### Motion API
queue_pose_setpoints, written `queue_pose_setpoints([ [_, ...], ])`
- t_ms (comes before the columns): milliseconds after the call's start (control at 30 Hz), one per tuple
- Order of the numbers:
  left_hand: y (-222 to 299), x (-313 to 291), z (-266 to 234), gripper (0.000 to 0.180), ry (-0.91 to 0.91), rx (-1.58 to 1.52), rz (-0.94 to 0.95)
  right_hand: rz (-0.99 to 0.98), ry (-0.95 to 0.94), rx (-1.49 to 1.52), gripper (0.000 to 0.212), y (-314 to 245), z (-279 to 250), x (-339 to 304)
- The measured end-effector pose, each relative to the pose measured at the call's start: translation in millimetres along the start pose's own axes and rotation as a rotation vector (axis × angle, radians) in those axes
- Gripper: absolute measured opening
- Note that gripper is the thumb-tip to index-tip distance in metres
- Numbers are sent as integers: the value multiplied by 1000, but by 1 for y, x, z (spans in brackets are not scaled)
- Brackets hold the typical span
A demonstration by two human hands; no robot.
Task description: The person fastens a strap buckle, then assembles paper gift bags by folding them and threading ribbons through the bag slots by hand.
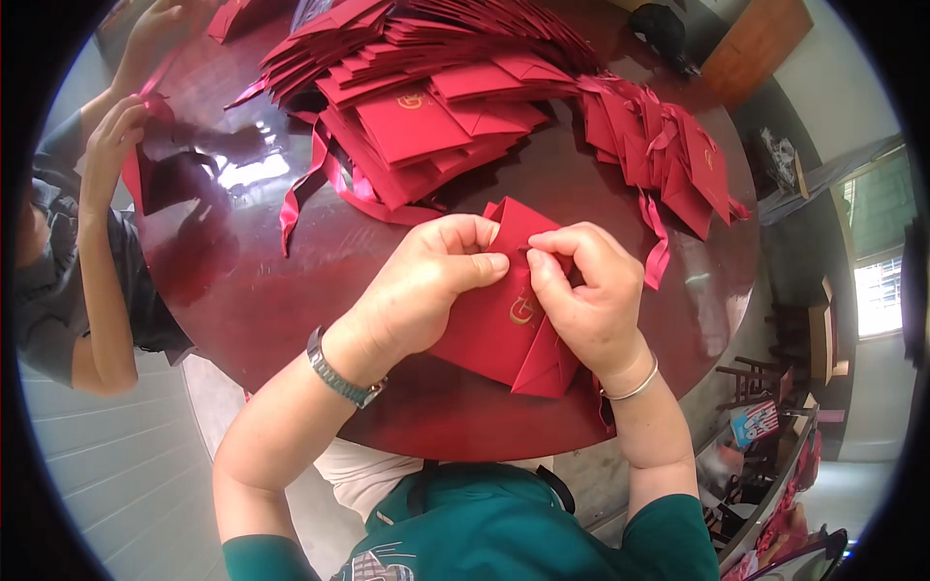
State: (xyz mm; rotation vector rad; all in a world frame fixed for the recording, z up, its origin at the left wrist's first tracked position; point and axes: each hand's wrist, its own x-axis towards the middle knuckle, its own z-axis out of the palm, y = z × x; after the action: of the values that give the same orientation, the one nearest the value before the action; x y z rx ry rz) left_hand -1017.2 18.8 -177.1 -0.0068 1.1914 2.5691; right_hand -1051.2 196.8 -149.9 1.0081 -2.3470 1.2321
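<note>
A red paper gift bag [484, 344] with a gold emblem lies tilted between my hands, above the near part of the table. My left hand [412, 286] is closed on the bag's upper left edge, thumb on the front and fingers curled at the opening. With thumb and forefinger pressed together, my right hand [596, 300] pinches at the bag's upper front, beside a small dark spot. Whatever sits between those fingertips is too small to make out. The right hand covers part of the bag's right side.
A round, glossy dark-red table [262, 320] carries a large heap of flat red bags [412, 126] at the far side. More red bags with ribbons [668, 155] lie to the right. At left, another person's hand [111, 145] holds a red bag. A black item [659, 34] rests far right.
</note>
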Motion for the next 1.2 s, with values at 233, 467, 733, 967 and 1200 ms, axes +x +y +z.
queue_pose_setpoints([
  [233,6,-3,10,18,22,162,42,-13,44,-23,8,0,-9,3],
  [467,16,-9,5,21,15,185,22,-128,-47,13,8,11,-9,7],
  [733,21,-7,3,18,-49,189,11,-272,46,-207,11,2,-8,6],
  [967,23,-8,5,17,59,282,30,-400,-2,-352,17,-3,-8,2],
  [1200,17,-8,8,16,68,313,43,-355,47,-179,18,0,1,3],
])
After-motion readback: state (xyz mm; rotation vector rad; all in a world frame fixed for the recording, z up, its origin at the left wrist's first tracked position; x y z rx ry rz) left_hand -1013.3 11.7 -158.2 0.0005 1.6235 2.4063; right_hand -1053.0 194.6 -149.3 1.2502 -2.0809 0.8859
